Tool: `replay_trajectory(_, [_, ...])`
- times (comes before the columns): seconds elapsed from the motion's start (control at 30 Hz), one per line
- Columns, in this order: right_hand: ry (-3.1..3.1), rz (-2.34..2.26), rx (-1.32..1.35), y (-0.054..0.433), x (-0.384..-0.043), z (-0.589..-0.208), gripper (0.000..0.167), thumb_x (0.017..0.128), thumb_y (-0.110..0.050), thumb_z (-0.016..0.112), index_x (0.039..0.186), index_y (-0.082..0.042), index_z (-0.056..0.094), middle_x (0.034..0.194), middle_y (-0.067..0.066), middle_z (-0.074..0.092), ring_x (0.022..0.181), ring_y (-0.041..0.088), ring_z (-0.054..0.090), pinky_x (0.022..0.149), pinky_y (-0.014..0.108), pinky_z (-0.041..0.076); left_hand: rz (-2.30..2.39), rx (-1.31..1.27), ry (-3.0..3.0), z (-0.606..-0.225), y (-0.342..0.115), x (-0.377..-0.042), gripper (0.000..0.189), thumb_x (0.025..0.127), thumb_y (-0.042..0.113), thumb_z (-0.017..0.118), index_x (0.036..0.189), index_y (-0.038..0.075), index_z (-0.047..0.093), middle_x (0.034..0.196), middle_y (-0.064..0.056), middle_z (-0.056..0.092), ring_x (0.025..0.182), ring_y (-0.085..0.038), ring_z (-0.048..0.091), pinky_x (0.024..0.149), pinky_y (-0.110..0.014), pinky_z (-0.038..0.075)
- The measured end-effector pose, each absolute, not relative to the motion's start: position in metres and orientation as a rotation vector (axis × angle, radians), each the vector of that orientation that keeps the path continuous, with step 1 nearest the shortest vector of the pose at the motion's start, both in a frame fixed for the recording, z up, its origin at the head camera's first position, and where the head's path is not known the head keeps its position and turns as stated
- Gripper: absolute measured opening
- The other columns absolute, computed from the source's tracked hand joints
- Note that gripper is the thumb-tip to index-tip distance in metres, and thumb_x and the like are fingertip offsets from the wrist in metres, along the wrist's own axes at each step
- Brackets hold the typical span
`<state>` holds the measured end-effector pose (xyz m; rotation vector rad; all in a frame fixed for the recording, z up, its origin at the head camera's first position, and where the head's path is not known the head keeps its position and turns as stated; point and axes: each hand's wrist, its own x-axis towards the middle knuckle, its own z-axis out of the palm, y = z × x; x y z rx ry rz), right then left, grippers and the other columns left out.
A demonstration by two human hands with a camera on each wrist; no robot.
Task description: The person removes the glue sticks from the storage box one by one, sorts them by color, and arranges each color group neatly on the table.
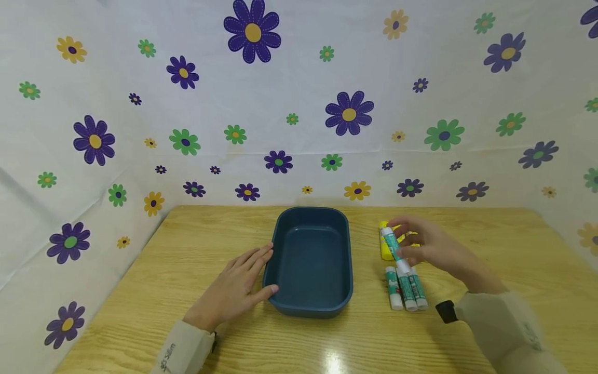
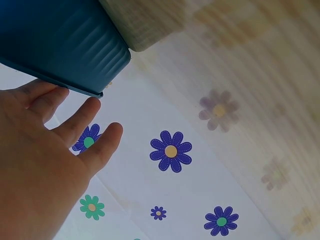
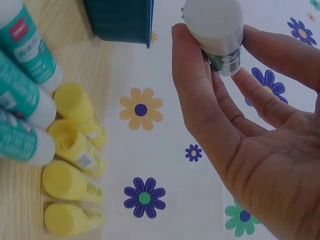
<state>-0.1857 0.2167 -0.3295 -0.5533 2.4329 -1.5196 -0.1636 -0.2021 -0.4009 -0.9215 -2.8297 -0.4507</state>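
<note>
A dark blue rectangular tray (image 1: 308, 311) stands on the wooden table. My left hand (image 1: 238, 285) rests its straight fingertips and thumb against the tray's left rim; the left wrist view shows the fingers (image 2: 90, 120) touching that rim. In my right hand (image 1: 427, 246) a green and white glue stick (image 1: 391, 242) is pinched between thumb and fingers, raised above the table. Its white end (image 3: 215, 22) faces the right wrist camera. Below lie several more green glue sticks (image 1: 406, 291), side by side. Behind the hand are yellow glue sticks (image 1: 385, 249), partly hidden in the head view.
The right wrist view shows several yellow glue sticks (image 3: 70, 180) in a row beside the green ones (image 3: 30, 45). A white flowered cloth (image 1: 299, 104) hangs behind the table (image 1: 187, 259) and along its sides.
</note>
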Motion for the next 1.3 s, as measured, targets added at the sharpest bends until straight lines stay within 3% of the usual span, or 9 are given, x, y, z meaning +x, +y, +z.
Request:
replay_trajectory(0.57, [2.486, -1.435, -0.498, 0.257, -0.176, -0.348, 0.052, 0.092, 0.005, 0.063, 0.138, 0.012, 0.041, 0.119, 0.026, 0.053, 0.099, 0.032, 0.062, 0.068, 0.037, 0.061, -0.447, -0.923, -2.818, -0.402, -0.202, -0.164, 0.078, 0.101, 0.054, 0.054, 0.154, -0.001, 0.039, 0.164, -0.01, 0.031, 0.146, -0.037, 0.033, 0.113, -0.061, 0.031])
replay_trajectory(0.83, [2.483, -1.424, -0.489, 0.269, -0.171, -0.354, 0.053, 0.092, 0.005, 0.062, 0.138, 0.014, 0.039, 0.121, 0.029, 0.053, 0.096, 0.029, 0.065, 0.066, 0.037, 0.06, -0.446, -0.917, -2.827, -0.401, -0.202, -0.163, 0.078, 0.101, 0.055, 0.054, 0.155, 0.0, 0.039, 0.164, -0.008, 0.031, 0.147, -0.036, 0.033, 0.113, -0.061, 0.031])
replay_trajectory(1.07, [2.484, -1.433, -0.506, 0.275, -0.171, -0.359, 0.048, 0.093, 0.006, 0.06, 0.137, 0.013, 0.041, 0.118, 0.027, 0.052, 0.088, 0.017, 0.065, 0.064, 0.037, 0.06, -0.438, -0.913, -2.832, -0.402, -0.202, -0.164, 0.078, 0.101, 0.055, 0.053, 0.155, 0.0, 0.039, 0.164, -0.008, 0.03, 0.147, -0.036, 0.032, 0.114, -0.06, 0.031])
replay_trajectory(1.3, [2.463, -1.441, -0.486, 0.278, -0.168, -0.361, 0.049, 0.093, 0.007, 0.06, 0.137, 0.016, 0.039, 0.117, 0.027, 0.053, 0.087, 0.018, 0.066, 0.065, 0.038, 0.061, -0.438, -0.91, -2.84, -0.402, -0.202, -0.164, 0.079, 0.101, 0.055, 0.053, 0.155, 0.0, 0.038, 0.165, -0.007, 0.03, 0.147, -0.036, 0.031, 0.114, -0.06, 0.031])
